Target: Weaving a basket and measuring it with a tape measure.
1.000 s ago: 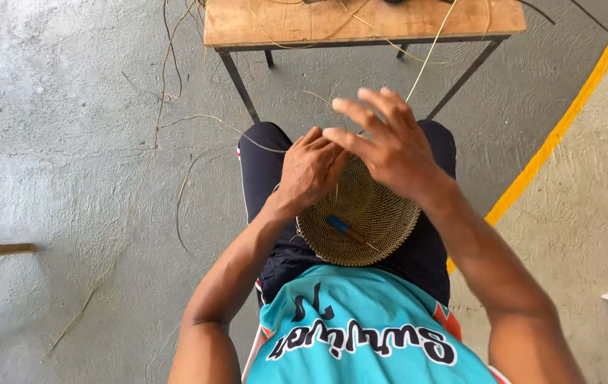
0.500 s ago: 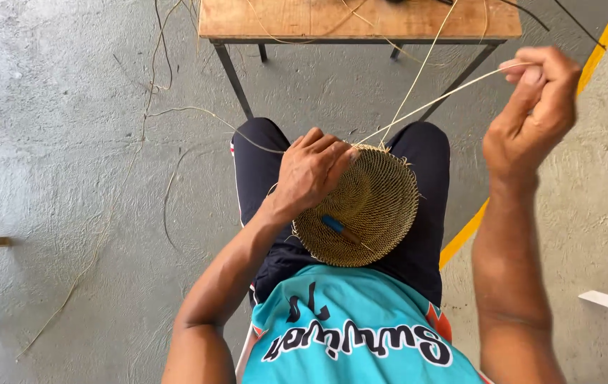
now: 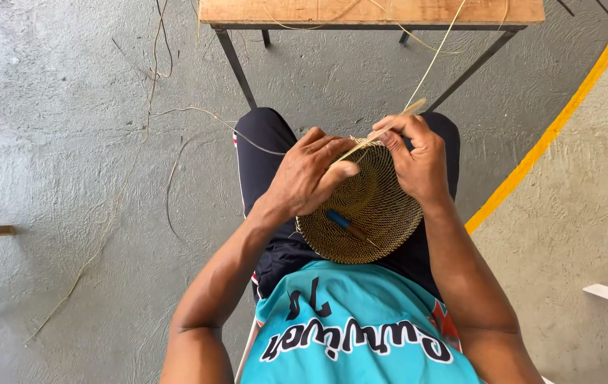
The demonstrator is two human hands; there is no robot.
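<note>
A round, tan woven-fibre basket (image 3: 361, 206) rests on the seated person's lap. The left hand (image 3: 311, 174) clamps its rim; the right hand (image 3: 418, 153) pinches a pale straw strand (image 3: 396, 117) at the far edge. Pulled too hard, the strand may snap or loosen the weave.

bright even daylight, soft shadows, sharp focus, slight wide-angle edge distortion.
</note>
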